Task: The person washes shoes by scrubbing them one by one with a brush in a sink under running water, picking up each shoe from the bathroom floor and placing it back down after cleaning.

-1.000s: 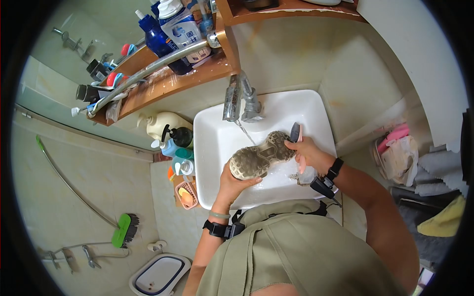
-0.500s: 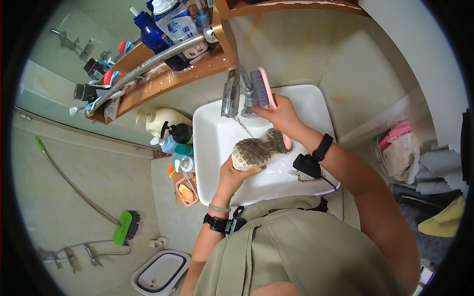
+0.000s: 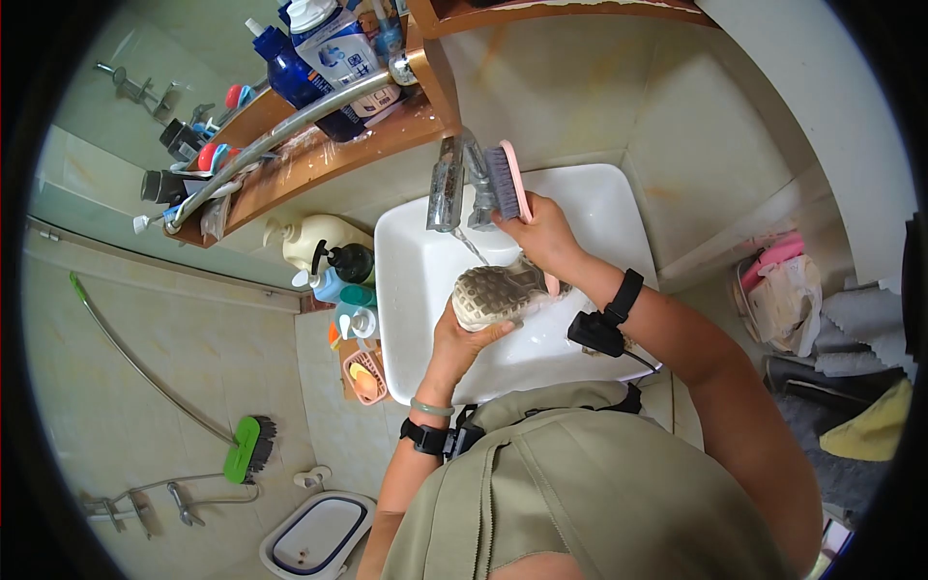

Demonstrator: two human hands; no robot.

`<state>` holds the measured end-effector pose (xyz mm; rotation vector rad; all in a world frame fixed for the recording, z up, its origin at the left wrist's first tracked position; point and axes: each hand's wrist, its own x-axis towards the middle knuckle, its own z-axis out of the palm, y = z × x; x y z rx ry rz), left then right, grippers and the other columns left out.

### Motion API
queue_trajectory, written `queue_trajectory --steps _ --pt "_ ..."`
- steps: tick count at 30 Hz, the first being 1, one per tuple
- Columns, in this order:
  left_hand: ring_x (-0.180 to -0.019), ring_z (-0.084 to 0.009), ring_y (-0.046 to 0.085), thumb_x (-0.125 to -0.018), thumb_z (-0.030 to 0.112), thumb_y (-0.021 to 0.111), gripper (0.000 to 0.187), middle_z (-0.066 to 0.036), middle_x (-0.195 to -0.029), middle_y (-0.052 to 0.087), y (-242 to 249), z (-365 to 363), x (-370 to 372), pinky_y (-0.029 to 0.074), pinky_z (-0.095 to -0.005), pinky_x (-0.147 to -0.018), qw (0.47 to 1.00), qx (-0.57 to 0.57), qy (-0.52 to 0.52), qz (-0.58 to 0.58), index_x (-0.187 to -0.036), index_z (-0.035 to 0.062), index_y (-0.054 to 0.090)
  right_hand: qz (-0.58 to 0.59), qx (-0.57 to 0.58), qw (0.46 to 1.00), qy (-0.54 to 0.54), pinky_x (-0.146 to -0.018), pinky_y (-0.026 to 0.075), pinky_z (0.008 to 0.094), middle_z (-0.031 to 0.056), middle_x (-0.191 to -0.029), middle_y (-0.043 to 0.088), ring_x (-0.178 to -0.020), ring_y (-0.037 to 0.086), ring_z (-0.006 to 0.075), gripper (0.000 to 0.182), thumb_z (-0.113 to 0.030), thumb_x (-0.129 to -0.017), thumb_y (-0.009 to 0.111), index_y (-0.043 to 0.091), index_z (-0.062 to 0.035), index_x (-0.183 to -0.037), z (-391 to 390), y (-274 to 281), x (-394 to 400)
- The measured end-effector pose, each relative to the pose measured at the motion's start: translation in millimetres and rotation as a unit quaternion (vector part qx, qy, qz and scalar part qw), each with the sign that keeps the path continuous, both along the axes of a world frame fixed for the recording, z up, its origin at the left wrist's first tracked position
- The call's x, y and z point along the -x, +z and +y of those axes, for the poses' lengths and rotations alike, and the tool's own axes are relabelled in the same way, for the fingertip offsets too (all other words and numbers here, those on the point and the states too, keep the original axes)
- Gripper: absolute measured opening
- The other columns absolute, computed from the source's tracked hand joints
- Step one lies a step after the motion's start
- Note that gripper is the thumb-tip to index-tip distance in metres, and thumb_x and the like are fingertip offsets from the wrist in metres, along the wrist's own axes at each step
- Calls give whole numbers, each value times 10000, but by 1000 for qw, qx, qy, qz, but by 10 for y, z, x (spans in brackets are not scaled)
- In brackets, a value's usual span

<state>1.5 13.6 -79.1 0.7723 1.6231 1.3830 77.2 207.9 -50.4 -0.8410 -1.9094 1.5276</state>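
A shoe (image 3: 491,293) with its patterned sole turned up lies over the white sink (image 3: 406,338). My left hand (image 3: 461,348) holds it by the near left end, thumb along its side. Above the shoe's far end, my right hand (image 3: 546,235) grips a pink brush (image 3: 508,182) with grey bristles, just right of the metal faucet (image 3: 446,184). Water runs from the faucet down toward the shoe. My right hand and the brush handle partly hide the shoe's right end.
Pump bottles (image 3: 347,263) and a pink soap basket (image 3: 363,376) stand left of the sink. A wooden shelf (image 3: 329,159) with blue bottles is at the upper left. A green brush (image 3: 249,449) and folding basin (image 3: 319,535) are at lower left; cloths (image 3: 865,329) lie right.
My right hand and the brush have shifted slightly down, and the hand now covers more of the shoe's right end. My left hand keeps its hold on the shoe.
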Motion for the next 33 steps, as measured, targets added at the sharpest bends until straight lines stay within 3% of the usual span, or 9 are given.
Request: queue_trajectory --steps 2,4,7,14,16,23,26,30,33 --pt "-1053 -140 569 -711 124 828 686 -61 -1176 596 18 14 -7 469 -281 -919 1000 0 1 20 -1267 15 442 6 -3 1000 -3 -634 435 272 18 -735 597 -682 507 91 207 -161 -858 666 614 16 -950 -1 -15 5" --pt "-1048 -141 571 -711 131 829 685 -61 -1172 598 15 29 -10 472 -281 -914 1000 0 2 24 -1264 15 443 4 -15 1000 -5 -681 488 337 140 -814 668 -713 627 226 271 -223 -835 673 629 1 -981 -6 -20 -1" --pt "-1042 -142 575 -710 137 830 682 -62 -1164 600 22 50 -13 478 -282 -906 1000 -2 2 25 -1260 14 445 20 1 1000 -4 -631 434 275 22 -715 582 -674 498 98 218 -172 -854 669 607 22 -931 -33 14 -4" --pt "-1014 -146 590 -706 123 830 670 -67 -1133 614 85 49 -45 493 -280 -881 1000 -1 9 9 -1250 9 455 -14 -48 999 -14 -624 432 265 32 -770 582 -667 509 104 359 -198 -851 672 566 18 -1118 -104 58 -240" --pt "-1006 -143 593 -708 125 829 662 -66 -1129 617 22 38 -32 496 -281 -870 1000 -5 11 14 -1246 12 460 -91 -31 995 -7 -718 491 351 168 -934 653 -780 640 268 585 -280 -875 627 415 17 -1332 -193 214 -452" --pt "-1037 -159 587 -692 125 840 709 -78 -1152 610 85 27 -54 479 -284 -907 999 25 20 -10 -1268 -14 451 -7 -179 979 99 -757 483 442 249 -974 625 -852 608 441 552 -278 -967 441 257 -128 -1466 -513 102 -764" --pt "-1044 -162 588 -681 116 845 704 -77 -1156 613 5 7 -32 475 -288 -917 999 36 24 8 -1260 -11 466 -178 -61 949 252 -839 467 408 234 -1096 600 -970 595 396 542 -209 -952 480 295 -157 -1458 -705 400 -748" --pt "-1052 -156 585 -671 82 843 704 -81 -1162 617 -101 -135 -4 476 -284 -911 999 37 17 20 -1261 -14 472 -213 -117 951 194 -758 479 473 237 -955 637 -873 618 408 559 -223 -950 450 248 -321 -1462 -541 -136 -783" --pt "-953 -137 608 -687 125 842 607 -49 -1077 642 -152 -161 2 508 -255 -785 999 18 36 -7 -1196 26 527 -259 -54 956 128 -783 484 465 236 -1002 638 -906 627 392 596 -208 -945 447 192 -290 -1477 -167 -676 -756"
